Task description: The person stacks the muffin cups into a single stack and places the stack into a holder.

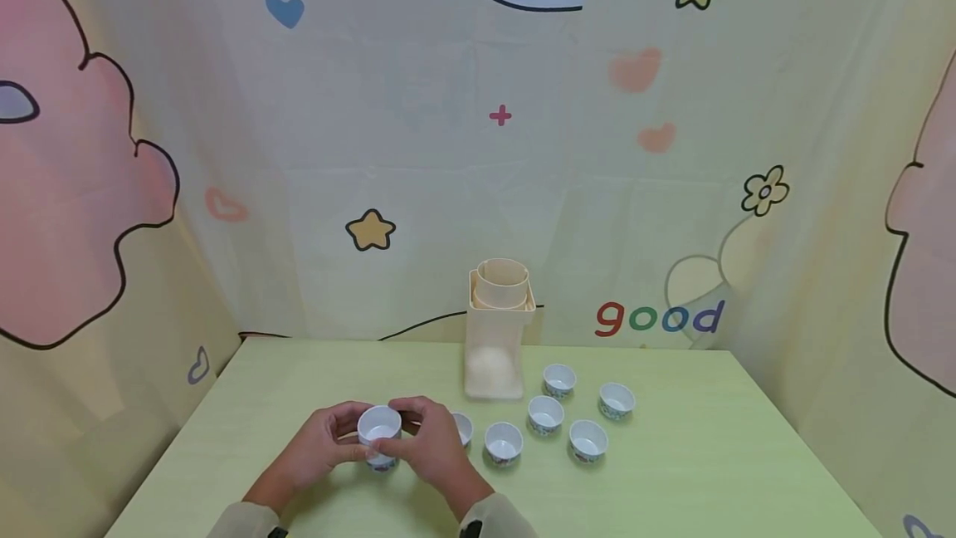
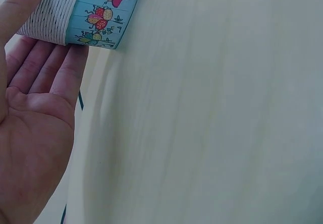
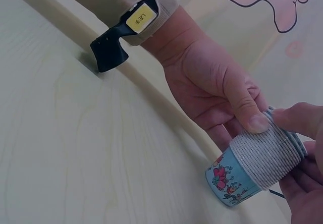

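Observation:
Between both hands is a stack of nested paper cups (image 1: 380,426), light blue with red fruit and bug prints; its many pale rims show in the right wrist view. My left hand (image 1: 317,448) grips the stack from the left, thumb on the near side and fingers behind. From the right, my right hand (image 1: 436,447) holds it near the top rim with thumb and fingers. In the left wrist view, the printed bottom cup (image 2: 103,17) sticks out beyond the left hand's fingers. Just right of the right hand, a small paper cup (image 1: 463,428) is partly hidden by it.
Several single cups stand mouth up on the table (image 1: 672,471), among them a near cup (image 1: 504,444) and a far right cup (image 1: 617,401). Behind them rises a beige stand (image 1: 495,355) with a round tube (image 1: 502,282) on top. A printed curtain (image 1: 448,148) closes off the back.

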A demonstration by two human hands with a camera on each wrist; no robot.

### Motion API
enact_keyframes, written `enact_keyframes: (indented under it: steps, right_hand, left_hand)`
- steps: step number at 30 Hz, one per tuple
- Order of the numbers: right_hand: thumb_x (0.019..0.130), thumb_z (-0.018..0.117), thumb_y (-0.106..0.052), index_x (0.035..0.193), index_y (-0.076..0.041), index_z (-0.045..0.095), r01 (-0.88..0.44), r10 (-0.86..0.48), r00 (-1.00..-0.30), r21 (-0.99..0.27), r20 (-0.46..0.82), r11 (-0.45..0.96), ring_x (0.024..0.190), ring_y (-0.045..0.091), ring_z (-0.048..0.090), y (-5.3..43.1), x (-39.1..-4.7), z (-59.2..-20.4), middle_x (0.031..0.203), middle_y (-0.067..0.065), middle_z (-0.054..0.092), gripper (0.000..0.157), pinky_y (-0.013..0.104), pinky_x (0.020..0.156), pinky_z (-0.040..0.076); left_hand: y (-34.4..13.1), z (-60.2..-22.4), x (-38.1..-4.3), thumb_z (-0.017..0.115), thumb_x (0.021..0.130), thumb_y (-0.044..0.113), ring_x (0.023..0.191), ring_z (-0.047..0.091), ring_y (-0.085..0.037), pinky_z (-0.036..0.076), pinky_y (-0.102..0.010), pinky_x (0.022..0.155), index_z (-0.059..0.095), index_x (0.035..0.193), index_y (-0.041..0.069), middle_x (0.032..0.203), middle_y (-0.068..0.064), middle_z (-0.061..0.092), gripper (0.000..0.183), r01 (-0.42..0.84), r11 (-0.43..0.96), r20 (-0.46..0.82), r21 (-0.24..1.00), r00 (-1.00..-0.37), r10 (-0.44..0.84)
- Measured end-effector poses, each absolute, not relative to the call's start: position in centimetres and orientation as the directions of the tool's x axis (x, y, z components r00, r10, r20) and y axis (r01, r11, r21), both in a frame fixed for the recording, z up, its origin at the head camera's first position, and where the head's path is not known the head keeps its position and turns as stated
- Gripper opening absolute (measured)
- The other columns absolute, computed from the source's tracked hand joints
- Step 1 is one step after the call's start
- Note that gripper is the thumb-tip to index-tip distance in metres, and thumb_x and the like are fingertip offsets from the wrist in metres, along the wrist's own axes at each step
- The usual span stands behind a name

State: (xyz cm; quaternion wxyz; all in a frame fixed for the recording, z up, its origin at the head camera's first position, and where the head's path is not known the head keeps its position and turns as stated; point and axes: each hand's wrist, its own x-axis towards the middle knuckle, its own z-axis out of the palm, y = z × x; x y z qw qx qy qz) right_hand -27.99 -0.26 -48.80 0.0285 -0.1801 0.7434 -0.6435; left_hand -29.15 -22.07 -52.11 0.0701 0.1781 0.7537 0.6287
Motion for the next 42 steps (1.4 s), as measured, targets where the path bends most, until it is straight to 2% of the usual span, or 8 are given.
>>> enact_keyframes:
  steps: [4, 9, 18, 21, 27, 33, 37, 42]
  right_hand:
    - [0.078, 0.087, -0.003, 0.124, 0.005, 0.066, -0.235, -0.299, -0.935, -0.965, 0.191, 0.118, 0.116, 0.030, 0.069, -0.2, -27.9, -48.9, 0.121, 0.017, 0.071, 0.051, 0.038, 0.101, 0.058]
    - [0.079, 0.088, -0.008, 0.125, 0.005, 0.066, -0.243, -0.301, -0.933, -0.962, 0.196, 0.126, 0.117, 0.029, 0.069, 0.2, -27.9, -49.1, 0.122, 0.015, 0.071, 0.052, 0.036, 0.101, 0.058]
    - [0.081, 0.086, -0.008, 0.121, 0.001, 0.070, -0.260, -0.287, -0.931, -0.962, 0.227, 0.082, 0.118, 0.037, 0.067, 2.0, -27.6, -48.6, 0.125, 0.020, 0.070, 0.043, 0.037, 0.101, 0.058]
    - [0.083, 0.086, -0.011, 0.120, -0.001, 0.071, -0.267, -0.278, -0.931, -0.960, 0.236, 0.081, 0.118, 0.036, 0.067, 3.0, -27.6, -48.6, 0.123, 0.016, 0.071, 0.042, 0.033, 0.100, 0.058]
    - [0.084, 0.086, -0.018, 0.120, 0.000, 0.070, -0.294, -0.255, -0.931, -0.951, 0.262, 0.094, 0.115, 0.028, 0.070, 5.4, -27.5, -48.4, 0.122, 0.016, 0.072, 0.044, 0.032, 0.099, 0.058]
    - [0.085, 0.084, -0.013, 0.121, 0.002, 0.070, -0.271, -0.200, -0.946, -0.960, 0.253, 0.066, 0.119, 0.030, 0.068, 7.9, -27.4, -47.8, 0.124, 0.019, 0.071, 0.041, 0.032, 0.102, 0.057]
    - [0.084, 0.085, -0.011, 0.119, 0.002, 0.071, -0.271, -0.156, -0.953, -0.960, 0.258, 0.065, 0.118, 0.029, 0.068, 9.5, -27.2, -47.6, 0.122, 0.018, 0.071, 0.040, 0.031, 0.102, 0.056]
    - [0.082, 0.086, -0.008, 0.115, -0.002, 0.073, -0.257, -0.097, -0.964, -0.964, 0.249, 0.071, 0.111, 0.017, 0.070, 11.5, -27.2, -47.8, 0.119, 0.014, 0.073, 0.036, 0.029, 0.101, 0.057]
  left_hand:
    - [-22.1, -52.2, -29.1, 0.087, 0.082, 0.015, 0.111, 0.067, -0.002, 0.057, -0.022, 0.097, 0.056, 0.134, -0.009, 0.133, -0.027, 0.062, 0.066, 0.186, 0.141, 0.124, 0.972, -0.924, 0.361]
    - [-22.0, -52.3, -29.1, 0.087, 0.081, 0.014, 0.110, 0.067, -0.003, 0.057, -0.022, 0.097, 0.056, 0.133, -0.009, 0.132, -0.027, 0.063, 0.065, 0.194, 0.134, 0.134, 0.972, -0.922, 0.362]
    - [-21.9, -51.9, -29.0, 0.088, 0.080, 0.015, 0.117, 0.067, -0.017, 0.059, -0.026, 0.096, 0.057, 0.134, -0.007, 0.132, -0.024, 0.064, 0.066, 0.163, 0.146, 0.105, 0.976, -0.935, 0.339]
    - [-21.9, -51.9, -29.1, 0.089, 0.080, 0.015, 0.118, 0.067, -0.018, 0.059, -0.026, 0.097, 0.057, 0.134, -0.007, 0.133, -0.024, 0.064, 0.067, 0.159, 0.146, 0.102, 0.976, -0.936, 0.337]
    - [-21.9, -52.1, -29.1, 0.088, 0.080, 0.014, 0.113, 0.067, -0.009, 0.059, -0.025, 0.096, 0.056, 0.135, -0.009, 0.132, -0.022, 0.065, 0.068, 0.177, 0.144, 0.118, 0.974, -0.931, 0.346]
    - [-22.0, -52.1, -29.0, 0.087, 0.081, 0.011, 0.110, 0.068, -0.006, 0.059, -0.022, 0.094, 0.054, 0.134, -0.012, 0.128, -0.018, 0.067, 0.066, 0.192, 0.134, 0.134, 0.972, -0.925, 0.355]
    - [-21.9, -51.9, -29.0, 0.087, 0.081, 0.011, 0.111, 0.068, -0.007, 0.059, -0.023, 0.094, 0.055, 0.134, -0.011, 0.131, -0.024, 0.065, 0.066, 0.191, 0.119, 0.137, 0.974, -0.922, 0.361]
    - [-21.9, -51.9, -29.0, 0.088, 0.080, 0.011, 0.112, 0.067, -0.010, 0.059, -0.024, 0.094, 0.055, 0.134, -0.012, 0.132, -0.030, 0.062, 0.067, 0.191, 0.113, 0.138, 0.975, -0.922, 0.363]
